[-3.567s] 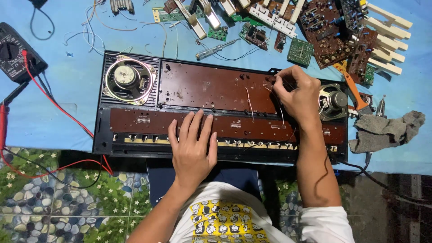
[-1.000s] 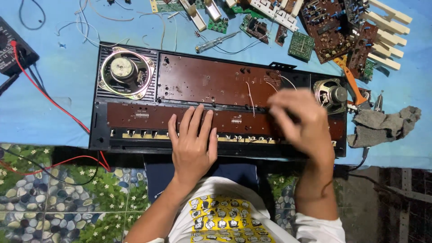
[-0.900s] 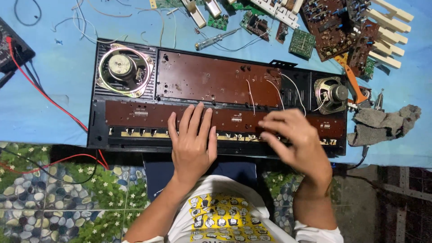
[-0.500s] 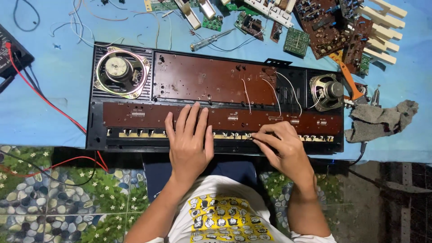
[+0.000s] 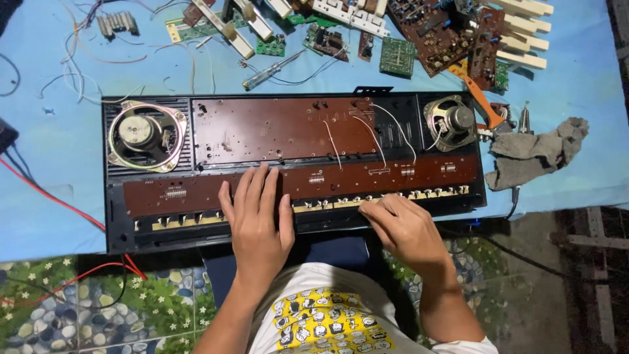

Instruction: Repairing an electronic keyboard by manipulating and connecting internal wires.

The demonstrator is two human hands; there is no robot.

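Counter [image 5: 39,216], covered in blue sheeting: carries all items listed.

Opened keyboard chassis [image 5: 295,170], black, one: lies lengthwise across the counter, its near edge directly under both hands.

Brown circuit boards inside the chassis, two: upper board [image 5: 282,128] in the middle; long lower board [image 5: 367,180] running along the front, above a row of cream contacts.

Speakers, two: large speaker [image 5: 147,136] in the chassis's left end, small speaker [image 5: 451,122] in the right end. Thin white wires, at least three, cross from the upper board to the lower one.

Left hand [image 5: 257,219]: flat, palm down, fingers spread and extended, resting on the lower board and contact row; released, grasping nothing.

Right hand [image 5: 401,226]: at the chassis front edge right of centre, fingers curled down onto the contact row; whether it pinches anything cannot be told.

Grey rag [image 5: 534,154], one: crumpled, just beside the chassis's right end.

Loose circuit boards [image 5: 445,33], several, and cream key strips: along the far edge of the counter, well apart from the hands.

Screwdriver [image 5: 272,71], one: beyond the chassis.

Red wire [image 5: 52,200], left.
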